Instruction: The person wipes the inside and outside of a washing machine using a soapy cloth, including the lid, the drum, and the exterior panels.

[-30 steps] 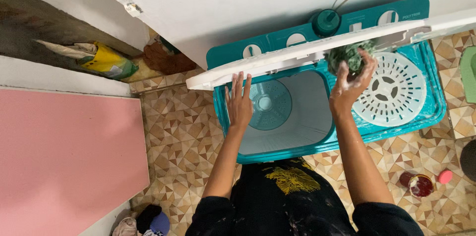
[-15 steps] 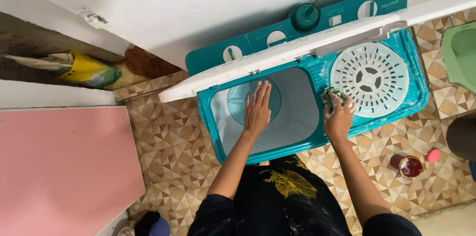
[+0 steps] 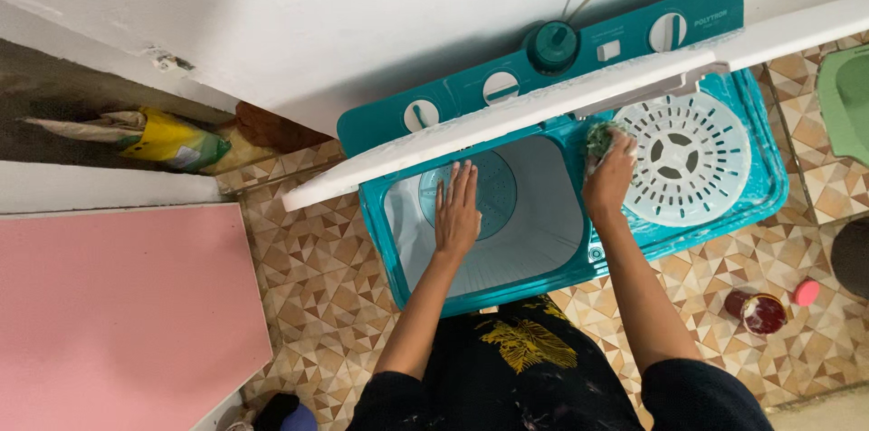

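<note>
Right hand [image 3: 608,179] closed around green scrubber [image 3: 598,138], pressed on teal ridge between tub [image 3: 543,241] and perforated white spin cover [image 3: 692,158]. Left hand [image 3: 457,214] open, flat, holding nothing, over tub. Risk: raised lid [image 3: 507,128] dropping onto wrists if bumped; wet glossy plastic, slip likely. Scrubber coarse, fibrous.

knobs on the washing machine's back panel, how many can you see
4. One white dial at the panel's left end, a second white dial beside it, a raised teal knob near the middle, and a third white dial toward the right. The raised white lid may hide others.
</note>
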